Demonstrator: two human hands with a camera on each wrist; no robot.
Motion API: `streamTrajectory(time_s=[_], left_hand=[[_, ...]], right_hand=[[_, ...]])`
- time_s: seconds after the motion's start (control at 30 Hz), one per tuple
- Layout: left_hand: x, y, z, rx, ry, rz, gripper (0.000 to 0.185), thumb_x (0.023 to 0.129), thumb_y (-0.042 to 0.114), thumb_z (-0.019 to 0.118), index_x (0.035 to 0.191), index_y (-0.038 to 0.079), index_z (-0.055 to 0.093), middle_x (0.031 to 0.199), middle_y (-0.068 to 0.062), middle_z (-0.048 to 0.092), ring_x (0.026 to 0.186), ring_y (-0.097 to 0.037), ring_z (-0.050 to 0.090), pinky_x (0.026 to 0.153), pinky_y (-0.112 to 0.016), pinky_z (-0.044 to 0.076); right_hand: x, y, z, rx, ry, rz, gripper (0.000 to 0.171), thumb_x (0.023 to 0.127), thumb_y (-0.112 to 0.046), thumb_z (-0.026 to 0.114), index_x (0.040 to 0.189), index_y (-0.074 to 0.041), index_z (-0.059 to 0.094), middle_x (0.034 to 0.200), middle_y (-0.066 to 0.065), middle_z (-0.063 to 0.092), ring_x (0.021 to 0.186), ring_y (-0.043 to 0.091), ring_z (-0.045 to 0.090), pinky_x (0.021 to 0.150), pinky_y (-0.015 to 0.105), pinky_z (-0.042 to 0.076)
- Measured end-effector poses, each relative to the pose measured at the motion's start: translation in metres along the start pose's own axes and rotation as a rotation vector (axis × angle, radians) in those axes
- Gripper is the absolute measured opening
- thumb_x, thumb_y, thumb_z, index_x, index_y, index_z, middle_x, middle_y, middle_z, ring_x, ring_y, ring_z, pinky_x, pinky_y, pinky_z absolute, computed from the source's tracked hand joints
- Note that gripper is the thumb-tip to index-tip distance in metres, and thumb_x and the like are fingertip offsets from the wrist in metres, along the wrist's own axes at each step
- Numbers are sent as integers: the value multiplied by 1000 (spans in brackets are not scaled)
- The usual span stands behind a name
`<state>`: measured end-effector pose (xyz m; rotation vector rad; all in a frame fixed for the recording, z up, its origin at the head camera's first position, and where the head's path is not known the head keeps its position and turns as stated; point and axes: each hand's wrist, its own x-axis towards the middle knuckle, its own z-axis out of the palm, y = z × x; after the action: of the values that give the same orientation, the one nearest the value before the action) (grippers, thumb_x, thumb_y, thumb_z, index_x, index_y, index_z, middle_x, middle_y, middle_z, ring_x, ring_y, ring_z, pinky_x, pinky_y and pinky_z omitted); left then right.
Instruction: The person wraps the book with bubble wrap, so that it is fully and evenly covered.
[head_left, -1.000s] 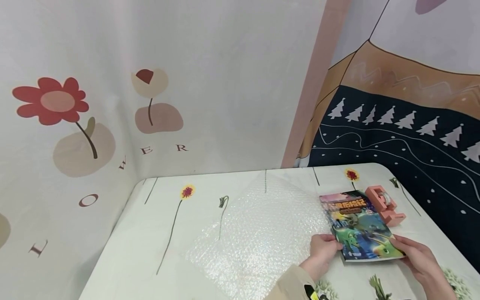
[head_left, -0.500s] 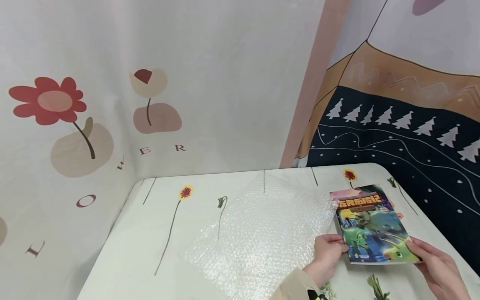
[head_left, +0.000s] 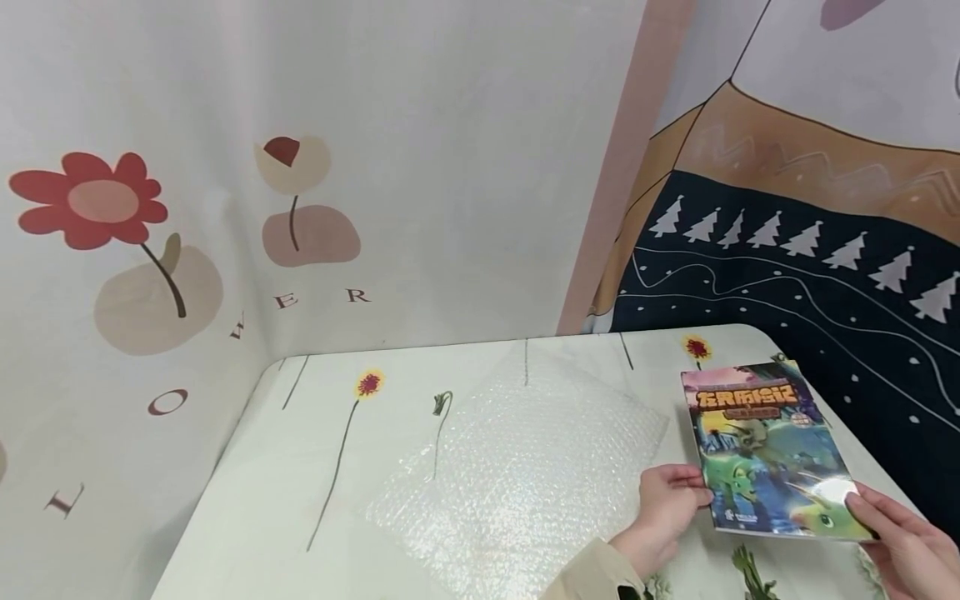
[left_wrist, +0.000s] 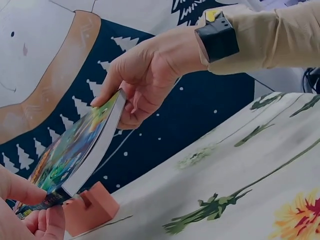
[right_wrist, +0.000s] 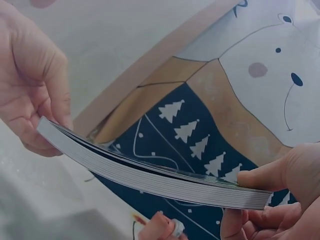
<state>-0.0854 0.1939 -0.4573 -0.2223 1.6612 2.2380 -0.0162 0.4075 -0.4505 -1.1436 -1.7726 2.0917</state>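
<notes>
Book pinched between left hand and right hand fingers

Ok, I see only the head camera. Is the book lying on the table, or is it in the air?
Observer: In the air. The left wrist view shows the book tilted above the table, pinched by the left hand and the right hand.
Operator: Is anything under it?
Observer: Yes, a pink tape dispenser stands on the table just below it.
Operator: Is the book open?
Observer: No. The right wrist view shows its pages closed together.
</notes>
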Motion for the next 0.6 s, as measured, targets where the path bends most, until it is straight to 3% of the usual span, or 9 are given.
streamTrajectory(time_s=[0.27,0.47,0.6], left_hand=[[2,12,-13,-10,-5,70,26,62,-22,59,78,-1,64,69,-2,59,64,-11,56,61,-21,51],[5,24,-27,-4,-28,130,24,64,-20,60,81,-4,65,71,-2,61,66,-13,60,62,-20,52],[6,31,-35,-14,-31,131,24,64,-21,60,82,-5,65,72,-3,62,69,-18,62,63,-21,52]], right_hand=[[-16,-13,23,72,-5,38,20,86,-23,68,69,-34,65,74,-23,58,68,-2,55,61,16,50],[-19,-14,36,136,-82,24,13,83,-24,70,74,-33,68,77,-19,59,71,0,58,63,17,50],[-18,-11,41,183,-147,-5,9,80,-23,73,78,-31,69,79,-17,61,73,0,60,64,17,51]])
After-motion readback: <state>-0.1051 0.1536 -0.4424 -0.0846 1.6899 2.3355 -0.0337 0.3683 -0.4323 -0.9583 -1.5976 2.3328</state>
